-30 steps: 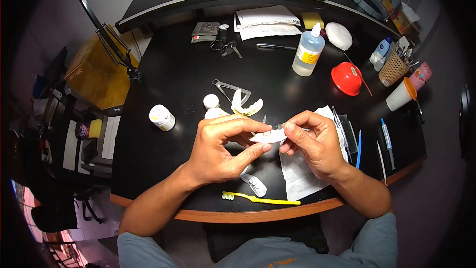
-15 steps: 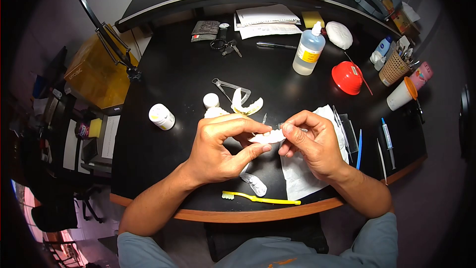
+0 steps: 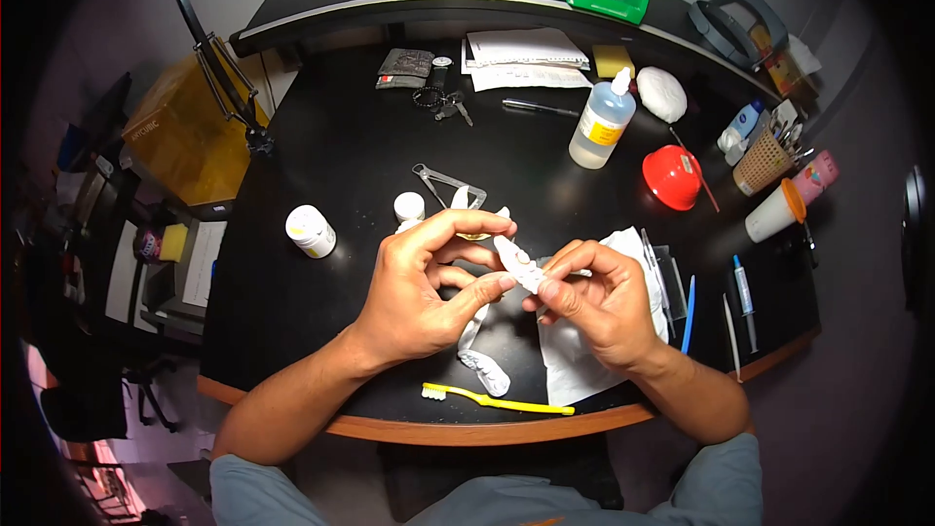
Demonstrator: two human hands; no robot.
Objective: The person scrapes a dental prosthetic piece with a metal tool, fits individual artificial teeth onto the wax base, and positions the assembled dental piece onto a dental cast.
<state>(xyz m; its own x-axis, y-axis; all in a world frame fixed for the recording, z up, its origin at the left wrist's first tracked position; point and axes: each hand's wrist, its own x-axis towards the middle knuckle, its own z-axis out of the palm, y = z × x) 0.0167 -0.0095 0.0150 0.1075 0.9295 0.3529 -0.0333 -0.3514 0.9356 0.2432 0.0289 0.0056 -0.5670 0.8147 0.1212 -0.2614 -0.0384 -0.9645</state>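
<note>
Between thumb and fingers, my right hand (image 3: 602, 304) pinches a white dental cast (image 3: 519, 263) with tooth shapes, tilted with one end up. My left hand (image 3: 421, 278) is open around its left side; the index finger and thumb are spread, and the thumb tip is close to the cast, whether touching I cannot tell. Behind the left fingers, another dental cast (image 3: 461, 199) is partly hidden, with a metal caliper (image 3: 450, 181) just beyond it. Below the hands lies a white tooth-shaped piece (image 3: 485, 373). A yellow toothbrush (image 3: 499, 401) rests near the table edge.
A white jar (image 3: 311, 232) stands left, a small white jar (image 3: 409, 206) behind my left hand. White paper (image 3: 575, 370) lies under my right hand. Further back are a liquid bottle (image 3: 601, 127) and red bowl (image 3: 672, 178). A syringe (image 3: 744, 292) and tools lie right.
My left fingers have come off the cast and spread apart. In my right hand the cast has turned from nearly level to steeply tilted. The view has shifted slightly.
</note>
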